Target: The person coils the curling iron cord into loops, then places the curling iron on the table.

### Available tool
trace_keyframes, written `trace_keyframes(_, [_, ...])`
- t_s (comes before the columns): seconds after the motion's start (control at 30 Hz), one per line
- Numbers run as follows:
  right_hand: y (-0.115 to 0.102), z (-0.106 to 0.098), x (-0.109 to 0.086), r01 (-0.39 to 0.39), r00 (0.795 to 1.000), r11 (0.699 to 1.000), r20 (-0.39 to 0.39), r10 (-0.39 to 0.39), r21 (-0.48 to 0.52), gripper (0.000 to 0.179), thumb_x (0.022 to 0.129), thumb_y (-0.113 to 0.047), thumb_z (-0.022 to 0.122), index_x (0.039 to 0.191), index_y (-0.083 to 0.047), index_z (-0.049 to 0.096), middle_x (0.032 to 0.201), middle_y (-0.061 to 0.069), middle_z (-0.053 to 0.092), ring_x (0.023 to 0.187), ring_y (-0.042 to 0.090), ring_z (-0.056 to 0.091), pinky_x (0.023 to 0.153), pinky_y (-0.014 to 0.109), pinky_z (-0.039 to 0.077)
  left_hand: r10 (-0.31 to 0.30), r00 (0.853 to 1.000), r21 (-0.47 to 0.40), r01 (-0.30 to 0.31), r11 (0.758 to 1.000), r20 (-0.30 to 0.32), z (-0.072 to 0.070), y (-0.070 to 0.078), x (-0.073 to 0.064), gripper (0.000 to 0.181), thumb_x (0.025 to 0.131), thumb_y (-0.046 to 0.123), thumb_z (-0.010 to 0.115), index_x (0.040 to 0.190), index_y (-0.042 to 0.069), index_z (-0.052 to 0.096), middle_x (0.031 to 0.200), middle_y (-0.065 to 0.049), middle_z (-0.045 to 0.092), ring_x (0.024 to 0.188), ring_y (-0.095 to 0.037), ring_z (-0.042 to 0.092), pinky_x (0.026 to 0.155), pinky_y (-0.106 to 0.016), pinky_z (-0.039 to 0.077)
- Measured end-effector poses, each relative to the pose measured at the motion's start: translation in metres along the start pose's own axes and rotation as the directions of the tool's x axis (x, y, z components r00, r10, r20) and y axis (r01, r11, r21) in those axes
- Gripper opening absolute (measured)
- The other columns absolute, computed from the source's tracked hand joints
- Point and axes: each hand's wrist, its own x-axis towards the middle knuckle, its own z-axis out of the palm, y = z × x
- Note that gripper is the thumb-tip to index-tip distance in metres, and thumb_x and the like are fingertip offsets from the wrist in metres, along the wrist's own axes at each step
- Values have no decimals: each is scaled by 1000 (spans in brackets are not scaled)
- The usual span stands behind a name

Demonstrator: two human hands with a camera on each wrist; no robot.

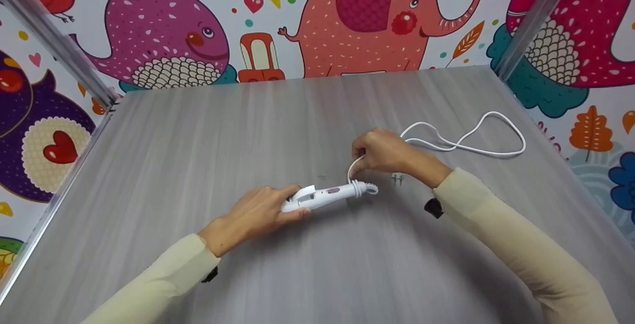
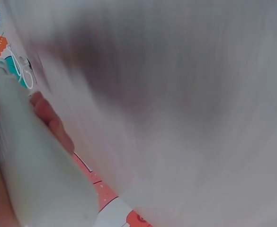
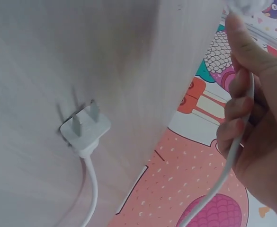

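Note:
My left hand [image 1: 258, 210] grips a white curling iron [image 1: 330, 196] with a thumb lever and a small purple button, tilted a little up to the right. White cord [image 1: 356, 188] is wound around its handle end. Just above that end, my right hand [image 1: 384, 153] holds the cord, which runs across the palm under curled fingers in the right wrist view. Below the right hand, a white two-pin plug [image 3: 86, 130] hangs near or lies on the tabletop; which of the two I cannot tell. The left wrist view shows the iron's broad white body [image 2: 39, 156] up close.
A loose loop of white cord [image 1: 496, 154] lies on the grey wood-grain table [image 1: 198, 150] behind and right of the right hand. Printed animal panels [image 1: 367, 26] enclose the back and sides, with metal posts [image 1: 538, 24] at the rear corners.

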Motion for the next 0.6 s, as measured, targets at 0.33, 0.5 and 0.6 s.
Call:
trace_keyframes(0.33, [-17, -4, -2, -45, 998, 998, -50, 48, 53, 22, 82, -31, 83, 85, -10, 75, 75, 1, 71, 67, 13, 56, 62, 27, 45, -63, 998, 63, 65, 996, -30, -6, 2, 7, 43, 95, 50, 62, 121, 16, 60, 70, 1, 55, 57, -15, 44, 49, -31, 33])
trace_keyframes(0.5, [-21, -6, -8, -54, 998, 989, -4, 56, 137, 19, 90, -29, 75, 95, -11, 78, 84, 2, 74, 69, 13, 57, 62, 26, 47, -123, 992, 80, 125, 989, -30, -5, 2, 7, 44, 95, 51, 61, 121, 16, 58, 69, 1, 52, 57, -17, 44, 49, -33, 32])
trace_keyframes(0.6, [-20, -7, -13, -65, 998, 975, 19, 62, 213, 18, 95, -24, 69, 99, -9, 78, 83, 5, 73, 69, 13, 54, 61, 25, 45, -162, 986, 74, 164, 984, -35, -3, 2, 6, 44, 96, 51, 60, 120, 15, 57, 68, 1, 51, 57, -18, 46, 50, -34, 33])
